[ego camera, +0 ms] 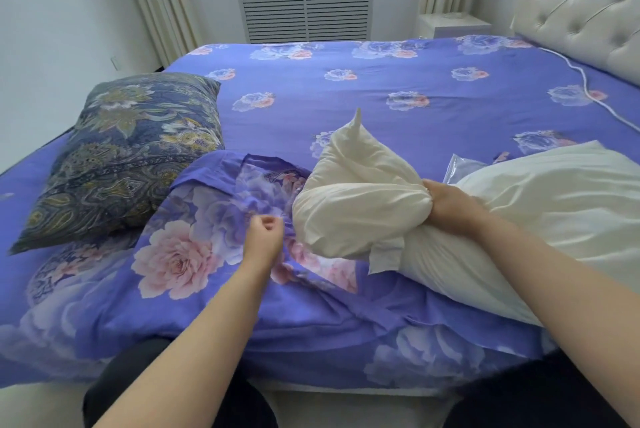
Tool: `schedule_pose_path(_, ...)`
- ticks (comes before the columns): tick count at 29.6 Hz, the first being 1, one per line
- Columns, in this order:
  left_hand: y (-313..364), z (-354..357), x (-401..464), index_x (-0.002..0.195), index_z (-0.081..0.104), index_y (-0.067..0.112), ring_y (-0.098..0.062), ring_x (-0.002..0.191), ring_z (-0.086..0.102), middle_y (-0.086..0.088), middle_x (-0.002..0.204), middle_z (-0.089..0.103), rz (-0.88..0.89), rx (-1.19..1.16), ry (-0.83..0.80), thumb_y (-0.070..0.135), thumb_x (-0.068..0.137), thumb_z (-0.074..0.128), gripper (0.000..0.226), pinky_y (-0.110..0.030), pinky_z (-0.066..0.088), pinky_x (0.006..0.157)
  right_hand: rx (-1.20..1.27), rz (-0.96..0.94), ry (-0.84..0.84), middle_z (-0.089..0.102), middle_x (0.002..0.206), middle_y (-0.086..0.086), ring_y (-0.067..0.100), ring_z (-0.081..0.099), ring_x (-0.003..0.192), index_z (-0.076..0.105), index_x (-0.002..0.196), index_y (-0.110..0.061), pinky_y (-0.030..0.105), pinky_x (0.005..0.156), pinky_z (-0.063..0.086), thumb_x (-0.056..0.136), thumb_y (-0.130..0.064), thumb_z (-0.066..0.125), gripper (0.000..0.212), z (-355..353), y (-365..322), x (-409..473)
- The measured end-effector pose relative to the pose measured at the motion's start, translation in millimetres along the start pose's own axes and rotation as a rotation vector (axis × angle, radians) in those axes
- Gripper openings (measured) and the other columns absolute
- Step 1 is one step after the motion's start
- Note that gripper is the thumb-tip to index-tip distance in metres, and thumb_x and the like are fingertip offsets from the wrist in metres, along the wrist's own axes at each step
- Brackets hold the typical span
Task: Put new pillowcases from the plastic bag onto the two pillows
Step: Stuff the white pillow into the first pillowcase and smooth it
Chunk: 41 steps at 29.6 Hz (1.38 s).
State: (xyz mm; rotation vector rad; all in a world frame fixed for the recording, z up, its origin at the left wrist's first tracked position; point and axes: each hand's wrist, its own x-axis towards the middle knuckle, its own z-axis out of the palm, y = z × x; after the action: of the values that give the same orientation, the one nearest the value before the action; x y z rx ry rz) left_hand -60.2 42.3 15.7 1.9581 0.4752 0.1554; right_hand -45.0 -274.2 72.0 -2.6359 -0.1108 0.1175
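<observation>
A bare white pillow (540,220) lies across the bed's near right side. My right hand (450,208) grips it around the middle, bunching its left end (353,199) into a cone. A purple pillowcase (214,220) with pink roses lies flat beside that end, its opening toward the pillow. My left hand (265,237) pinches the pillowcase's edge at the opening. A second pillow (128,157), in a dark blue paisley case, lies to the left. A clear plastic bag (462,168) peeks out from behind the white pillow.
The bed (381,81) carries a purple floral sheet. A tufted white headboard (581,8) stands at the right, with a white cable (585,88) lying near it. A nightstand (453,24), a radiator cover (304,8) and curtains stand beyond the bed.
</observation>
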Motion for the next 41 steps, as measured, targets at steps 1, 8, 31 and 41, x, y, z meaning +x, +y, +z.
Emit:
schedule_pose_path(1,-10.4,5.5,-0.5,0.114,0.052,0.003,-0.032,0.107,0.056,-0.02,0.113,0.056,-0.038,0.19,-0.13,0.026,0.091,0.054,0.032,-0.037,0.043,0.088,0.015,0.013,0.0,0.062,0.109,-0.014,0.018,0.057,0.106,0.05,0.102,-0.044,0.046,0.095,0.043,0.06,-0.068,0.043,0.049,0.1,-0.4,-0.1)
schedule_pose_path(8,-19.0,10.8,-3.5,0.126,0.036,0.001,-0.038,0.113,0.054,-0.02,0.131,0.042,-0.057,0.705,-0.13,0.032,0.084,0.062,0.058,-0.039,0.044,0.088,-0.039,0.08,0.043,0.059,0.092,-0.013,0.021,0.056,0.092,0.044,0.092,-0.034,0.038,0.076,0.035,0.063,-0.064,0.04,0.042,15.6,-1.0,-2.4)
schedule_pose_path(31,107.4,-12.0,-36.2,0.065,0.043,0.01,-0.003,0.026,0.041,0.003,0.033,0.038,-0.475,-0.65,-0.427,0.011,0.09,0.054,0.027,-0.018,0.046,0.035,-0.553,-0.012,0.297,0.067,0.092,0.009,0.034,0.065,0.08,0.036,0.122,-0.014,0.036,0.065,0.032,0.087,-0.009,0.038,0.035,57.4,-28.8,-39.0)
schedule_pose_path(41,118.7,-8.2,21.0,0.108,0.052,0.011,-0.037,0.104,0.055,-0.017,0.115,0.053,0.439,0.986,-0.034,0.01,0.085,0.049,0.023,-0.039,0.044,0.079,-0.507,-0.402,0.534,0.052,0.04,0.002,0.024,0.049,0.029,0.06,0.067,-0.01,0.027,0.04,0.041,0.044,0.0,0.079,0.032,52.6,-35.8,-92.9)
